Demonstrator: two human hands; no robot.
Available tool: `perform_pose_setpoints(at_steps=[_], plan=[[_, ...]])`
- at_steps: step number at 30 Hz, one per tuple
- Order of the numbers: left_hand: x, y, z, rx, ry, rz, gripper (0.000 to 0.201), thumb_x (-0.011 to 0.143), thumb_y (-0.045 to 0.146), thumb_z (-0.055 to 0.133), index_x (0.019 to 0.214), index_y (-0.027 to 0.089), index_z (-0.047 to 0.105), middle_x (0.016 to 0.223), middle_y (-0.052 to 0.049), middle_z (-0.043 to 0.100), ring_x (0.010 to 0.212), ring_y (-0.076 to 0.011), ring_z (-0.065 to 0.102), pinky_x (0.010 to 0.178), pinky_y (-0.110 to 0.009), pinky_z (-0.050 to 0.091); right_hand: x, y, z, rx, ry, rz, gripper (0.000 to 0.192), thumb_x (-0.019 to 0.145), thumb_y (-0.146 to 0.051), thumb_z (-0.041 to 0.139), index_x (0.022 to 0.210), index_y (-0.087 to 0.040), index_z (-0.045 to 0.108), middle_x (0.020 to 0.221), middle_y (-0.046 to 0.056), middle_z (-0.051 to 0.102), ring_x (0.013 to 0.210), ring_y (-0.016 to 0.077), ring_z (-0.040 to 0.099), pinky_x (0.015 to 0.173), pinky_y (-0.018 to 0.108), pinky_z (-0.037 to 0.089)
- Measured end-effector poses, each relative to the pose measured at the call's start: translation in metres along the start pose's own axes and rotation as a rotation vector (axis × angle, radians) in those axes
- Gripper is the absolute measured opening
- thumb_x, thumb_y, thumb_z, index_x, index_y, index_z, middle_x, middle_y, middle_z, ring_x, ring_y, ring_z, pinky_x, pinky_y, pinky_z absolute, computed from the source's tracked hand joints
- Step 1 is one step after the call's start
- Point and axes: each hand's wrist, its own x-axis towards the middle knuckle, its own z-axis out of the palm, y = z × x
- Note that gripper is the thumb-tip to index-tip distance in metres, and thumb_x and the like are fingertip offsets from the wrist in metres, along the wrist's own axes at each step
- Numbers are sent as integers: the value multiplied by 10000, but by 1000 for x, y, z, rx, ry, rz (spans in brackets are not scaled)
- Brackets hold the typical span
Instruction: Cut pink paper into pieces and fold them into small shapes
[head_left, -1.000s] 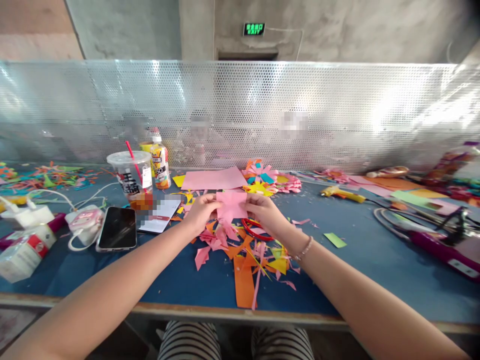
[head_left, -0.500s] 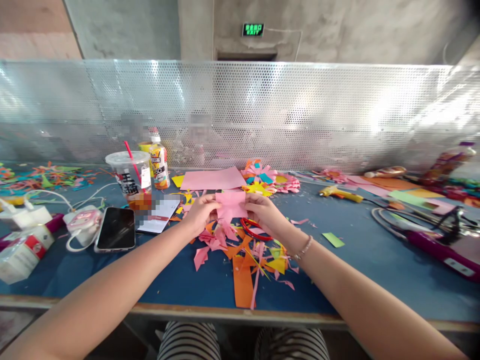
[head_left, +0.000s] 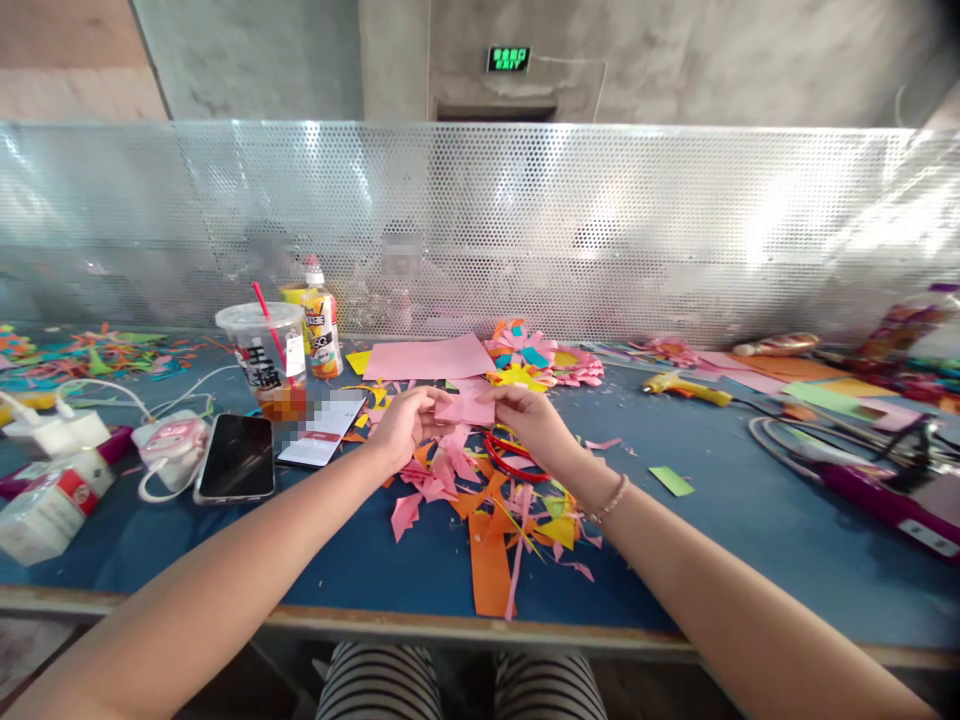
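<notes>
"What's the pose?"

"The left forearm (head_left: 247,560) and right forearm (head_left: 697,570) both reach forward, slanting inward toward each other."

"And the hands?"

"The left hand (head_left: 403,428) and right hand (head_left: 536,422) face each other, slightly apart, level, each curled into a pinch."

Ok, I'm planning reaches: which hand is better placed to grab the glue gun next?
Probably the right hand: the glue gun lies on that side, farther from the left hand. Both hold the small pink paper, though.
</notes>
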Motion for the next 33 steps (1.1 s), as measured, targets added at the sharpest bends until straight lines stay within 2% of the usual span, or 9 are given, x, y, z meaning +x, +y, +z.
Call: perform_pose_setpoints(at_steps=[4, 7, 9, 14, 16, 19, 22, 28, 33], plan=[[1, -2, 0, 175, 75, 106, 220, 611, 174, 613, 818, 188, 539, 670, 27, 521, 566, -94, 533, 572, -262, 489, -1, -3, -2, -293, 36, -210, 303, 681, -60, 445, 868, -195, 642, 870, 31, 652, 796, 156, 575, 729, 311, 438], [3, -4, -1, 340, 78, 187, 181, 635, 219, 626, 801, 172, 572, 708, 6, 537, 630, -87, 509, 567, -200, 435, -4, -9, -3, -484, 78, -400, 301, 699, -48, 452, 833, -223, 657, 833, 23, 656, 833, 172, 563, 781, 344, 425], [4, -6, -1, 394, 71, 211, 148, 647, 231, 626, 770, 158, 588, 743, -7, 552, 659, -84, 501, 562, -180, 402, -6, -13, -3, -515, 71, -507, 297, 720, -46, 448, 813, -230, 662, 834, 27, 641, 848, 170, 555, 799, 347, 422], [2, -6, 3, 182, 34, 99, 212, 608, 197, 670, 786, 152, 563, 797, -7, 546, 657, -80, 526, 560, -195, 410, -7, -16, -3, -466, 162, -597, 271, 743, -76, 460, 753, -233, 681, 866, 62, 504, 814, 164, 505, 683, 311, 443], [1, -5, 4, 36, -10, 48, 281, 577, 139, 688, 820, 161, 549, 767, 8, 540, 638, -74, 540, 566, -198, 425, -7, -16, -3, -436, 174, -589, 266, 744, -87, 467, 743, -239, 686, 797, 50, 478, 767, 157, 494, 653, 302, 437], [0, -3, 3, -94, -81, 9, 349, 555, 82, 694, 858, 176, 548, 691, 33, 534, 591, -68, 545, 554, -200, 442, -7, -15, -4, -347, 105, -522, 294, 748, -78, 439, 786, -239, 682, 750, 32, 532, 741, 145, 525, 669, 293, 434], [0, -2, 2, -112, -129, 25, 320, 547, 59, 688, 827, 169, 577, 676, 33, 549, 563, -60, 539, 520, -186, 438, -7, -12, -3, -290, 71, -408, 311, 725, -62, 425, 825, -224, 672, 755, 21, 608, 756, 145, 561, 704, 289, 436], [-1, -1, 4, -86, -95, 16, 226, 550, 37, 662, 750, 134, 619, 606, 25, 567, 485, -42, 512, 450, -162, 403, -6, -7, -1, -93, -53, -207, 297, 691, -95, 456, 900, -199, 640, 896, 33, 643, 805, 147, 582, 720, 284, 453], [-3, 2, 6, -135, -104, 13, 263, 542, 6, 649, 764, 138, 598, 587, 41, 577, 494, -49, 534, 479, -167, 437, -5, -7, 1, -23, -67, -180, 249, 676, -107, 483, 855, -192, 635, 851, 25, 646, 747, 129, 584, 671, 260, 456]])
